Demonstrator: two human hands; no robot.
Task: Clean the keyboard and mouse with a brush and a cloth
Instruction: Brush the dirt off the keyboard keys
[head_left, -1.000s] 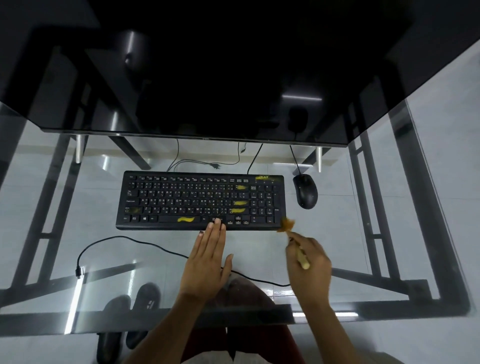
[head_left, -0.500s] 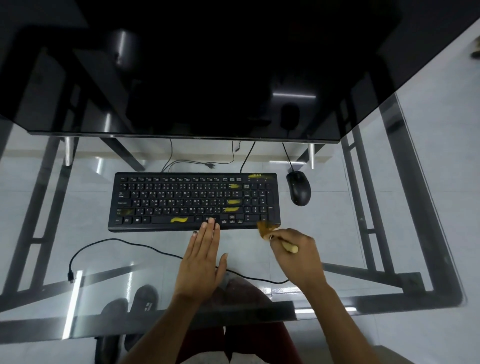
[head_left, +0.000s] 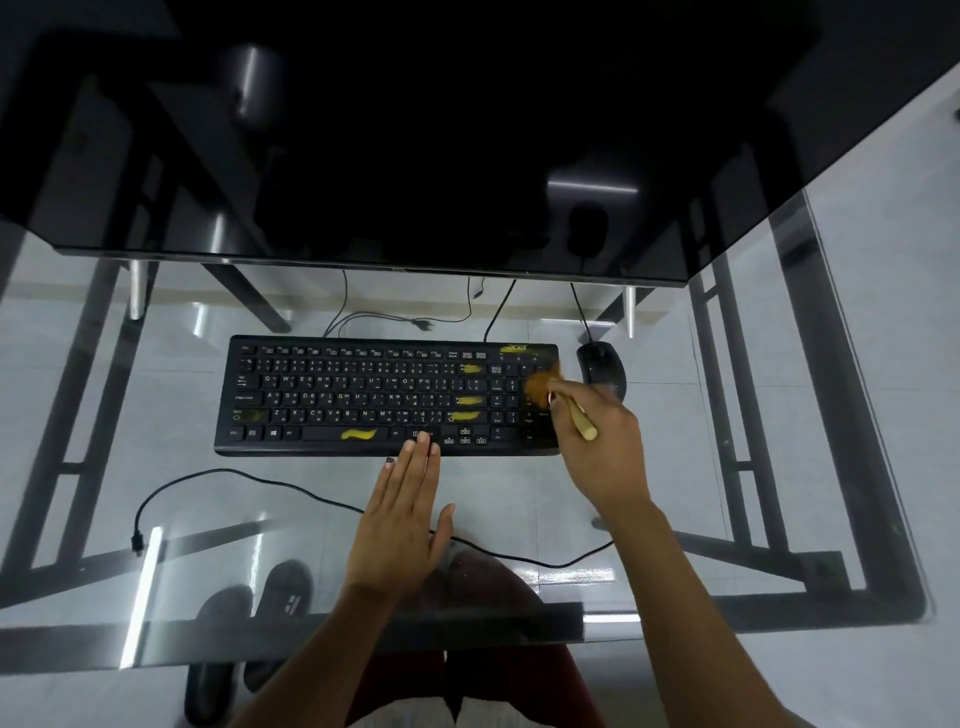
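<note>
While right hand (head_left: 597, 441) fingers pinch brush (head_left: 563, 402), bristles on numpad end of keyboard (head_left: 387, 397), left hand (head_left: 405, 514) lies flat, fingers straight, tips pinning front edge. Mouse (head_left: 601, 368) just beside bristles. Risks: sweep nudges mouse; keyboard skids on glass worktop (head_left: 753, 499); no cloth visible.

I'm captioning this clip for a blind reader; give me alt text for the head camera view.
A person's right hand sweeps a brush over the number pad of a black keyboard on a glass desk, while the left hand rests flat with fingertips on its front edge. A black mouse sits just right of the keyboard, below a dark monitor.
</note>
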